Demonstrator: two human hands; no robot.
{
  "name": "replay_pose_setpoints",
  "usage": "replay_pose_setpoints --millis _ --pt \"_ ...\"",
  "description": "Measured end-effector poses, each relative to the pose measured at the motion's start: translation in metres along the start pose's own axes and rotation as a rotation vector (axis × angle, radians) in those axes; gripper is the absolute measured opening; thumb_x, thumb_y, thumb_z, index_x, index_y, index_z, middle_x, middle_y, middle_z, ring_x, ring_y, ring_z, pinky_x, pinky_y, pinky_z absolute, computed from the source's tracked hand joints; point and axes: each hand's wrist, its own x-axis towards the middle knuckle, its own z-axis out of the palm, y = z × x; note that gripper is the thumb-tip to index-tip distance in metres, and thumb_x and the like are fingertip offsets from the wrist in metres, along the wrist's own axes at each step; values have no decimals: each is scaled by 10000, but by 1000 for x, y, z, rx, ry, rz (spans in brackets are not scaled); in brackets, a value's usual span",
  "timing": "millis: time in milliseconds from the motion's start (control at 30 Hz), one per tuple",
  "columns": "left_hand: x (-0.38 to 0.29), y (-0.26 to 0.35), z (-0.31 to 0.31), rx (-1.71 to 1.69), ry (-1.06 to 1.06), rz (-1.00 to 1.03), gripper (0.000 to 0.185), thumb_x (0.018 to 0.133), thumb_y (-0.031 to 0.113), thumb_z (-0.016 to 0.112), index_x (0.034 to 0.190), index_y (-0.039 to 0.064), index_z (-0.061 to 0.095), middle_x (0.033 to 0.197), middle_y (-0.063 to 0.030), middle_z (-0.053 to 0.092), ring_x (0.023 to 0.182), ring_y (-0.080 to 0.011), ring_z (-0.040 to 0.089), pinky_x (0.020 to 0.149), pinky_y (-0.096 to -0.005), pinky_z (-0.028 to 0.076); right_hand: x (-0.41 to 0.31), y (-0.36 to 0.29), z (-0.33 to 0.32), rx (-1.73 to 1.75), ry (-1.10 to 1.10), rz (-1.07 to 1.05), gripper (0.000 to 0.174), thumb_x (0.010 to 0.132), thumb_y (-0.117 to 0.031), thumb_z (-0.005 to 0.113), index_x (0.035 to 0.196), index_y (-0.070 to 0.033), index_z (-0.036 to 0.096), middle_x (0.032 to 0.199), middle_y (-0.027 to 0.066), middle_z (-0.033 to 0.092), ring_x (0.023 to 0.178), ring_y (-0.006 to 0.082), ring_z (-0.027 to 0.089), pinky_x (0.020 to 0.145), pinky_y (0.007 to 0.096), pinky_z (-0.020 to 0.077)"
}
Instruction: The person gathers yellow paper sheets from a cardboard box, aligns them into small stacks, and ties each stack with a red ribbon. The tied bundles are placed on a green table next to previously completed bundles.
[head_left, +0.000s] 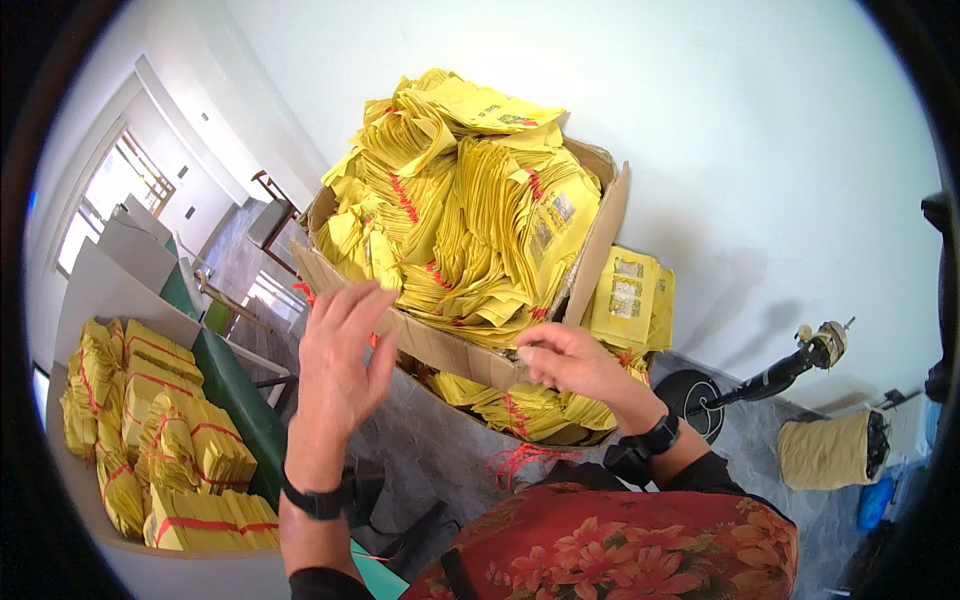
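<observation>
A worn cardboard box (450, 346) heaped with yellow printed paper bags (487, 217), some with red edges or ties, stands before me against the wall. My left hand (345, 352) is raised at the box's near left corner, fingers apart, with nothing in it. My right hand (570, 361) is at the near right corner of the box, its fingers curled close to the cardboard rim; whether it grips the rim or holds something small is unclear. Beneath lies a second container of yellow bags (517, 409), with red string (517, 461) hanging at its front.
Bundles of yellow bags tied with red string (187, 442) fill a bin at left, beside a green surface (240, 405). A chair (274, 217) stands beyond. At right are a black pole-like device (780, 371) and a brown sack (825, 450). More yellow bags (630, 300) lean beside the box.
</observation>
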Motion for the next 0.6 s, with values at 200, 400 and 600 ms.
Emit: replay_pose_setpoints --millis 200,400,600 --pt "103 -12 30 -21 70 223 309 801 49 706 1109 55 675 1082 -141 677 1044 -345 606 907 -440 508 -12 9 -24 47 179 71 250 1009 -215 590 1158 -18 632 767 3 638 613 55 577 523 198 455" --pt "214 -28 93 128 -90 236 327 849 134 675 1174 103 686 1087 -118 684 1085 -313 609 944 -432 495 -3 9 -66 78 237 92 264 1003 -230 591 1145 -11 635 761 7 637 613 57 578 537 200 460" --pt "290 -36 155 403 -496 -19 432 893 139 611 1322 192 630 1246 -61 669 1226 -255 566 1037 -461 432 4 11 -102 115 319 111 250 1005 -217 592 1139 -11 638 750 7 629 605 59 564 526 205 450"
